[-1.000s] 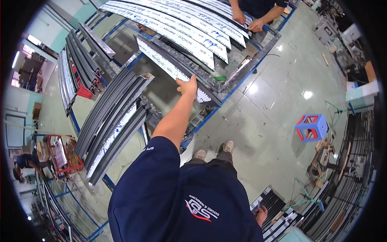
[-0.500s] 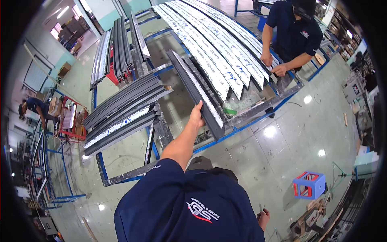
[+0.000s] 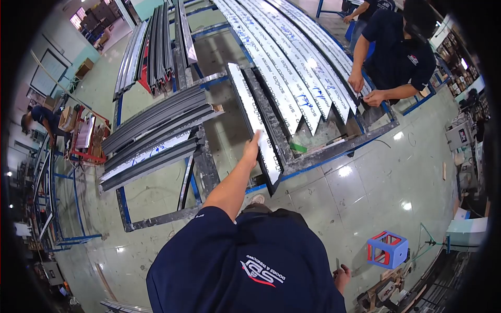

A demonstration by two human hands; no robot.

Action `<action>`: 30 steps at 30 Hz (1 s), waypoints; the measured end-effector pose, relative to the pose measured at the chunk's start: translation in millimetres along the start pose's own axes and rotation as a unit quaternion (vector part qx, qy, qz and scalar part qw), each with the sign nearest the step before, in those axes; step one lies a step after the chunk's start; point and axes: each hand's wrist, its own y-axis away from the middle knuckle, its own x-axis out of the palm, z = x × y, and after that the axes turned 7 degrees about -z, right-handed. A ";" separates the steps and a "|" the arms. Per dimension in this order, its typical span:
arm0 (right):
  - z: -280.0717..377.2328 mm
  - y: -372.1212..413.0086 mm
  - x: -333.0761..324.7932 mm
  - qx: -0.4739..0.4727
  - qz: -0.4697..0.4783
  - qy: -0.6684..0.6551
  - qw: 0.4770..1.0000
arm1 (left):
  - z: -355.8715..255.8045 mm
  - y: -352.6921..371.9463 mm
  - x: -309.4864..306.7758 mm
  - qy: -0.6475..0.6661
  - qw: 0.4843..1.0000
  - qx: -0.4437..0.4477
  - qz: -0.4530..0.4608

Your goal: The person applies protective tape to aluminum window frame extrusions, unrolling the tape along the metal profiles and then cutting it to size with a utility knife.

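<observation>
My left hand [image 3: 251,150] is closed around the near part of a short dark window-frame profile [image 3: 247,99]. The profile's upper face carries white printed protective film, and its near end is cut at an angle. It lies along the frame table [image 3: 156,221], its near end jutting past the table's edge. Down at my right side, my right hand [image 3: 342,277] is closed on a thin, flat, greyish strip [image 3: 337,263] whose kind I cannot make out. Beside the held profile, long profiles with white film [image 3: 292,68] lie with their pointed ends toward me.
Short grey profiles [image 3: 162,120] are stacked at the table's left. Across the table at right, a co-worker [image 3: 399,57] handles a profile end. Another person [image 3: 44,122] bends at far left. A blue-and-red plastic stool [image 3: 389,249] stands on the floor at right.
The held profile has turned over in my left hand, so its white film now faces up. Its near end has come slightly left and toward me. My right hand stays low at my side.
</observation>
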 end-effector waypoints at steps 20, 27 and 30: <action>67.1 -14.4 53.8 0.038 0.214 -0.213 0.953 | 19.4 55.5 -91.1 -0.193 0.935 0.224 -0.198; 149.7 0.4 149.9 0.045 0.478 -0.270 0.835 | 9.3 170.8 -106.9 -0.043 0.981 0.135 -0.134; 176.2 56.2 187.7 -0.010 0.542 -0.206 0.815 | -3.3 184.4 -114.7 -0.018 0.982 0.133 -0.134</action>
